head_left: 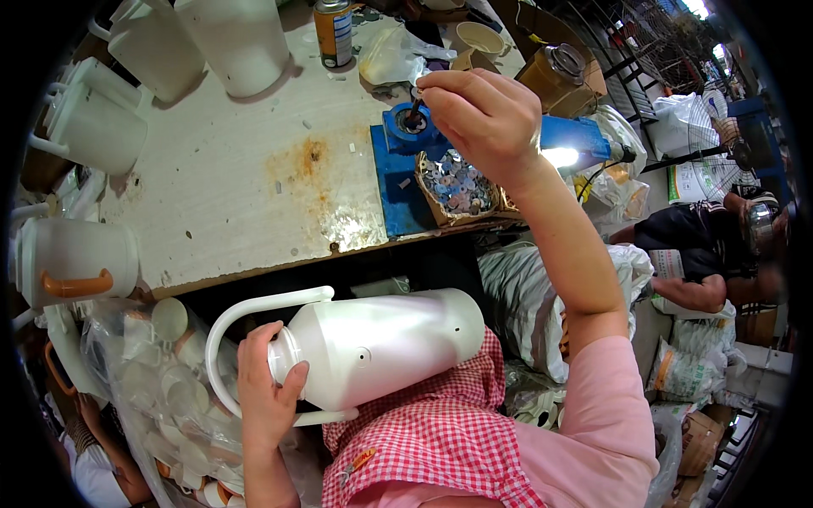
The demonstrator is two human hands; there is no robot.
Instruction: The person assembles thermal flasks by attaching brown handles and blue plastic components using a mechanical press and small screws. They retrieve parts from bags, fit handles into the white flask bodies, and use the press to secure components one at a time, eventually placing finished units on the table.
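Observation:
Across my lap lies a white vacuum flask body point(394, 343) on its side, its curved white handle point(222, 339) arching around the neck end. My left hand point(264, 377) is closed around the neck, thumb on the shoulder. Two small dark holes show in its wall. My right hand point(487, 118) is raised over a blue bench machine point(411, 127), its fingertips pinched together above the round blue head. What the pinch holds, if anything, is too small to make out. Below that hand sits a cardboard box point(461, 188) of small metal washers.
Several white flasks point(89, 254) line the table's left edge. A spray can point(334, 34) and a plastic bag point(394, 57) stand behind the machine. A bag of white parts point(161, 372) is at lower left, a white sack point(529, 296) on the right. Other people sit at both sides.

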